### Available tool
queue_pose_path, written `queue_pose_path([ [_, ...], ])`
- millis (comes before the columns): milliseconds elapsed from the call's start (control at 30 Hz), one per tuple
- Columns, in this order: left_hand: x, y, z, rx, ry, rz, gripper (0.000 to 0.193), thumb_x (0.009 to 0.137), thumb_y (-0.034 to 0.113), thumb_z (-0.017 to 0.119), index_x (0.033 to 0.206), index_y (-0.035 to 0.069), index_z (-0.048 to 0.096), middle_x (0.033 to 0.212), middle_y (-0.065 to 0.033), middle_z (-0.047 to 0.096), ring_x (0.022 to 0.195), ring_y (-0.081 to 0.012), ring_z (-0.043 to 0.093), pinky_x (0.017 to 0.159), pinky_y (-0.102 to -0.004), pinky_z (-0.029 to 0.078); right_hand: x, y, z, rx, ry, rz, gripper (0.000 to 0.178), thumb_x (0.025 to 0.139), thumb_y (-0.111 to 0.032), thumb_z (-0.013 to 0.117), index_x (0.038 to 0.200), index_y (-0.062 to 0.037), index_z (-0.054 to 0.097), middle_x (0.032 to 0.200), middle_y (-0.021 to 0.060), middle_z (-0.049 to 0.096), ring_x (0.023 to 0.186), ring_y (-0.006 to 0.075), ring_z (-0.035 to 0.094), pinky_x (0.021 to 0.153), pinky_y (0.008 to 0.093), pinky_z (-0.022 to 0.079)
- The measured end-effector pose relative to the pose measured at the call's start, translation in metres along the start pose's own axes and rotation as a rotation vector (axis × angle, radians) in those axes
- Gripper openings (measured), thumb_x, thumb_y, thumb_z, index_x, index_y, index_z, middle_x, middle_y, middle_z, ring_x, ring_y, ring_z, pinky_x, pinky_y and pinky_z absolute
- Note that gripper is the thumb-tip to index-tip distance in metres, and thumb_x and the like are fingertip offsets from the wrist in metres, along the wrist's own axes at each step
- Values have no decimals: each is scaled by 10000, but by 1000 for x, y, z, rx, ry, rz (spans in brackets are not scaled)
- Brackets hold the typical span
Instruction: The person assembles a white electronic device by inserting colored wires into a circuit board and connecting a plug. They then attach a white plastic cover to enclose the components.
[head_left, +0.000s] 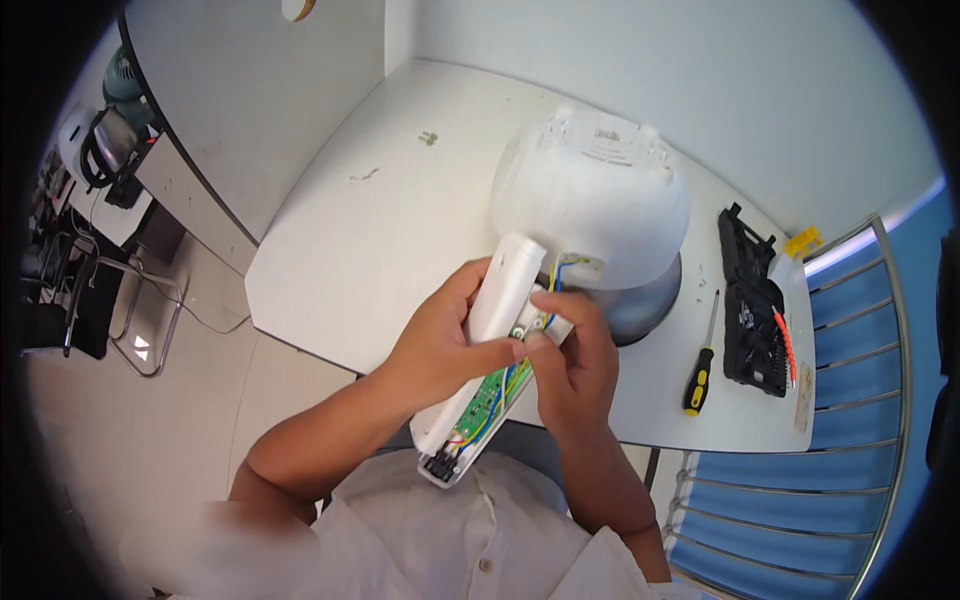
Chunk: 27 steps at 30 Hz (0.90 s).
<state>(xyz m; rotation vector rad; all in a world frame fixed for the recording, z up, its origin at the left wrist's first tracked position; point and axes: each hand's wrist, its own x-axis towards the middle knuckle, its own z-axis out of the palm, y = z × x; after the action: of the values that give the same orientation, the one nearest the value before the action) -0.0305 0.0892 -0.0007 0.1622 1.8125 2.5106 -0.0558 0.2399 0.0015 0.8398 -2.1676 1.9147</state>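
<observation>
A long white plastic handle housing (508,290) lies slanted in front of me, opened along its length. Inside it show a green circuit board (478,412), a black connector (440,464) at the near end, and blue and yellow-green wires (494,405). My left hand (435,340) is wrapped round the housing's left side, its thumb over the board. The thumb and bent fingers of my right hand (577,365) close on the wires at the housing's far part; the fingertips partly hide that spot. The wires run into a white rounded appliance body (590,210), set on a dark grey round part (645,312).
Right of the appliance, a yellow-and-black screwdriver (698,385) lies by an open black tool case (752,330) with a red-orange tool (785,345) on it. Small screws (428,139) lie at the far left of the white table (340,250). A metal railing (860,408) stands at right.
</observation>
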Motion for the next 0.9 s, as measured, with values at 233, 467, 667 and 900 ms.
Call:
queue_pose_path([
  [233,0,6,2,-98,1,-60,633,753,102,640,1308,12,349,1129,-80,530,1020,-148,541,900,-292,431,-3,0,0,165,-105,102,455,800,-71,615,1224,-40,452,1112,87,479,935,145,557,675,252,517],
  [467,1,3,-3,-216,-92,-175,618,753,81,629,1307,21,361,1136,-77,538,1028,-147,542,903,-291,432,-5,1,-7,235,-233,132,573,767,-45,628,1297,-58,409,1169,86,453,982,151,542,719,256,505],
  [667,0,2,4,-193,-10,-135,588,764,88,622,1292,23,372,1128,-90,542,1018,-156,549,898,-299,439,-6,-4,-1,293,-147,183,694,753,-10,608,1380,-72,316,1193,93,464,994,163,540,787,275,485],
  [900,3,-8,2,-401,-33,-181,483,813,76,583,1249,6,386,1115,-109,537,995,-167,557,869,-309,467,-4,-14,2,37,-100,208,722,744,-18,607,1389,-35,282,1192,167,498,1015,202,557,782,299,489],
])
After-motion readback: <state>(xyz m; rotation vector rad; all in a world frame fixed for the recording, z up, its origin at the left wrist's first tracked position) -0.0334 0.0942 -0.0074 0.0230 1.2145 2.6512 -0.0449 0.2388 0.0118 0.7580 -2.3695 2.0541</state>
